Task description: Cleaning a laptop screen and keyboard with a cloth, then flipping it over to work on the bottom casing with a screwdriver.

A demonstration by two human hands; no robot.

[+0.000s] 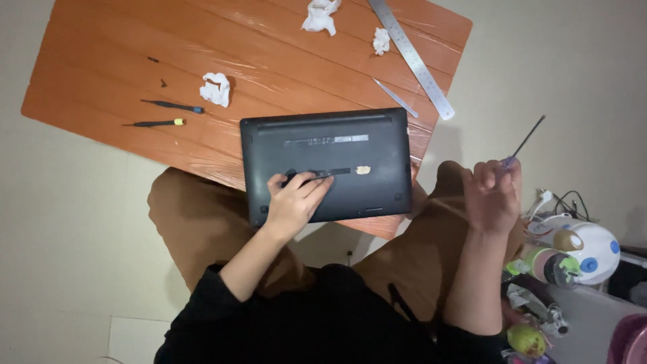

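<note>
- Lying bottom-up on the near edge of the orange bench, the black laptop overhangs the person's lap a little.
- Left hand rests flat on the laptop's underside near its front left part, fingers loosely together and pointing toward a dark slot beside a small pale patch.
- Right hand is raised off to the right, clear of the bench, fingers curled shut around the handle of a thin screwdriver whose shaft points up and to the right.
- Just behind the laptop's right corner lie tweezers and a long steel ruler, set at a slant.
- Three crumpled tissues sit on the bench: one left of the laptop, two near the far edge.
- Two small screwdrivers, blue-tipped and yellow-tipped, lie well to the left.
- Beyond the right knee, on the floor, stands a clutter of cables, a white round gadget and a green fruit.
</note>
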